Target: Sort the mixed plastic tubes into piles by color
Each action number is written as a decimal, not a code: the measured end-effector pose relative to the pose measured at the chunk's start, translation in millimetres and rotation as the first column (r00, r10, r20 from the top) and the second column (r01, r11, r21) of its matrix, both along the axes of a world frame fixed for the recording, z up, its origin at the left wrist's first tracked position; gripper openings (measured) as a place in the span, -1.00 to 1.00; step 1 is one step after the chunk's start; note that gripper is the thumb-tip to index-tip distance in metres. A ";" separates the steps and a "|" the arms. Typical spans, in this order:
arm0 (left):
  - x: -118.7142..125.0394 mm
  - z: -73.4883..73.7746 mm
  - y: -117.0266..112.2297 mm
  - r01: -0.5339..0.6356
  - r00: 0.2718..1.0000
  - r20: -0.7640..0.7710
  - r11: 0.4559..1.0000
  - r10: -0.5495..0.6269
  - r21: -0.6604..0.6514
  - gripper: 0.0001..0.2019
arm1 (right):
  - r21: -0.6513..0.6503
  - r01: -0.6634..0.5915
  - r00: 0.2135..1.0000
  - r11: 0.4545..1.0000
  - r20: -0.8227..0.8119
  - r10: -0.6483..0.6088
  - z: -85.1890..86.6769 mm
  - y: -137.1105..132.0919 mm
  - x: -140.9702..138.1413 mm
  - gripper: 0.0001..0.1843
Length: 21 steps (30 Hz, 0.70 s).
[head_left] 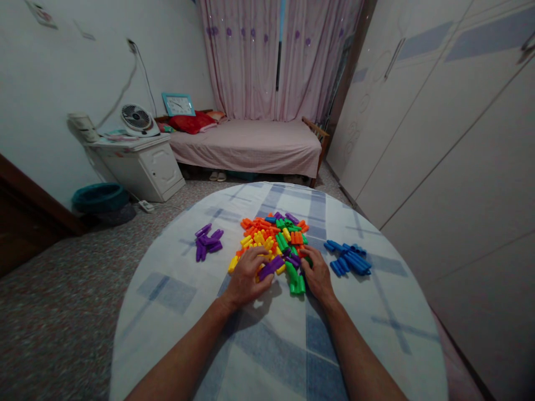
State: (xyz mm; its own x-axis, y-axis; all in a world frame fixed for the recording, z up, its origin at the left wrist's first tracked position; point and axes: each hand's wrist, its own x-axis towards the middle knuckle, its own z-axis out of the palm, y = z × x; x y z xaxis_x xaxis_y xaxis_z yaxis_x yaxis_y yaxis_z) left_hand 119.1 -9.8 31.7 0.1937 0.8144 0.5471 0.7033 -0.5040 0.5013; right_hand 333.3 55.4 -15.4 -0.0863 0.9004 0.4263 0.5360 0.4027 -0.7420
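Note:
A mixed pile of small plastic building pieces (267, 227) in orange, yellow, green, purple and blue lies mid-table. My left hand (249, 275) is at its near left side, with a purple plastic piece (271, 268) between thumb and fingers. At the pile's near right edge, my right hand (318, 274) has its fingers curled in; what they hold, if anything, is mostly hidden. Just left of that hand lie green pieces (296, 281). A separate group of purple pieces (208, 243) sits to the left, and a group of blue pieces (349, 258) to the right.
The round table (267, 345) wears a blue-and-white checked cloth. Beyond it stand a bed (251, 142), a white cabinet (161, 167) with a fan (137, 118) on top, and a teal-lined bin (100, 197). A tall wardrobe (438, 139) fills the right side.

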 end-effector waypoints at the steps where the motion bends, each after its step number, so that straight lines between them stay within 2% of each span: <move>1: -4.1 0.6 1.7 -0.045 0.999 0.021 0.999 0.045 0.015 -0.82 | -0.003 0.002 1.000 1.000 0.002 -0.002 0.2 -0.2 -0.1 -0.70; 3: -16.6 0.4 7.2 -0.172 0.984 0.055 0.984 0.169 0.051 -0.84 | -0.007 0.005 1.000 1.000 0.006 -0.005 0.4 -0.2 -0.2 -0.70; 5: -35.0 -2.7 14.8 -0.325 0.945 0.073 0.941 0.319 0.094 -0.84 | -0.010 0.007 1.000 1.000 0.009 -0.007 0.3 0.0 -0.3 -0.70; 8: -68.3 -12.1 26.3 -0.528 0.849 0.058 0.836 0.525 0.151 -0.80 | -0.006 0.006 1.000 1.000 0.012 -0.005 -0.6 0.7 0.1 -0.70; 11: -96.4 -22.0 32.2 -0.660 0.747 0.034 0.736 0.663 0.154 -0.77 | 0.000 0.009 1.000 1.000 0.014 -0.009 -2.1 1.4 0.7 -0.70; 14: -110.5 -28.4 32.6 -0.760 0.649 0.056 0.644 0.758 0.092 -0.75 | 0.003 0.009 1.000 1.000 0.006 -0.009 -3.5 1.9 0.6 -0.70; 16: -113.3 -31.1 32.3 -0.797 0.604 0.089 0.604 0.792 0.030 -0.74 | 0.006 0.006 1.000 1.000 -0.002 -0.006 -3.6 1.7 0.2 -0.70; 18: -113.6 -33.3 32.6 -0.803 0.588 0.125 0.596 0.799 -0.029 -0.73 | 0.005 0.005 1.000 1.000 -0.007 -0.005 -2.9 1.3 -0.3 -0.70; 21: -113.6 -36.1 33.7 -0.784 0.592 0.178 0.613 0.786 -0.098 -0.70 | -0.004 0.006 1.000 1.000 -0.029 -0.006 -0.4 0.7 -0.5 -0.70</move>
